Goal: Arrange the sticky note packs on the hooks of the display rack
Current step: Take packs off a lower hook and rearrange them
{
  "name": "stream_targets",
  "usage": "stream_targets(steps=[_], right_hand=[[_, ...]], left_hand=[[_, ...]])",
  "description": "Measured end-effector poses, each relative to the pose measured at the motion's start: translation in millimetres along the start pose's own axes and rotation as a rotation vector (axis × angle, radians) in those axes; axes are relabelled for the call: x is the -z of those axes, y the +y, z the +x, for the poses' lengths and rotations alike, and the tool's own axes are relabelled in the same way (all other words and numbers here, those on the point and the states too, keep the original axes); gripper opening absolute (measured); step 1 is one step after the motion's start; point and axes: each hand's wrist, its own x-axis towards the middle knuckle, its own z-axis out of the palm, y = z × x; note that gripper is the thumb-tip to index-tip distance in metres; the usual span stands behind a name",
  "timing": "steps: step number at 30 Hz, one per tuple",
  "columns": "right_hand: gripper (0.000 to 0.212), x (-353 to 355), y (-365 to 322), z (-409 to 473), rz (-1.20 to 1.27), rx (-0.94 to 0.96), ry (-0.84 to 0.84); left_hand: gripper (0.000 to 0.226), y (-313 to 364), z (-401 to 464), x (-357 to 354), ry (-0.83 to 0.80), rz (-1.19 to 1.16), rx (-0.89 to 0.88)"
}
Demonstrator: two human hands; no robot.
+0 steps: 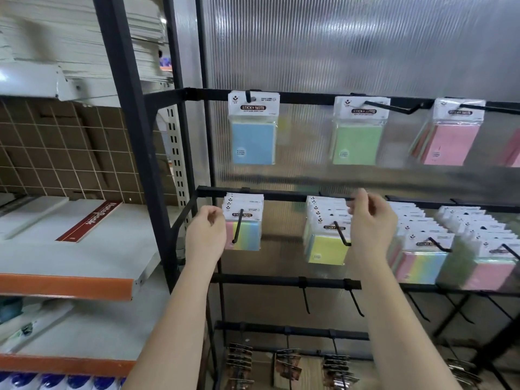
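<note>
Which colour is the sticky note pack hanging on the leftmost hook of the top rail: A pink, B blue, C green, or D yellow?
B: the blue sticky note pack hangs leftmost on the top rail, with green and pink packs to its right.
</note>
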Motion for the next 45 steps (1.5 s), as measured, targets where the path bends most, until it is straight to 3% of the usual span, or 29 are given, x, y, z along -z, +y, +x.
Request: stream_targets(steps=[4, 11, 20, 24, 29, 35, 39, 45], right_hand=[[0.034, 20.4, 40.1, -7.5, -0.089, -0.156, 0.047], [0.042, 21.4, 74.3, -25.7, -0.087, -0.328, -0.205], [0.030, 15.3, 72.2, -35.5, -0.109, -0.339, -0.134], [0.021, 12.6, 70.7, -36.2, -0.065, -0.357, -0.235], [0.030, 17.9, 60.6, -36.6, -0.016, -0.352, -0.325], [0.024, 33.0, 47.9, -38.0, 0.027, -0.315, -0.239], [0.041, 42.7, 44.9, -42.5, -0.017, -0.251, -0.167], [0.048, 49.2, 32.4, -51.9, -0.064, -0.206, -0.056]], left_hand=[[0.023, 6.8, -4.9, -2.1, 0.006, -0.016, -0.053], [0.021, 9.2, -9.7, -6.0, -0.005, -0.050, -0.066], [0.023, 6.4, -12.8, -7.6, -0.041, -0.030, -0.031], [0.023, 5.7, -12.8, -6.8, -0.040, -0.035, -0.030], [0.022, 3.6, -12.0, -7.3, -0.056, -0.040, -0.008], [0.021, -4.0, -10.7, -13.2, -0.069, -0.009, 0.011], [0.024, -10.2, -8.8, -17.7, -0.072, -0.008, 0.036], [0.032, -20.5, 6.0, -20.2, -0.093, -0.062, 0.122]])
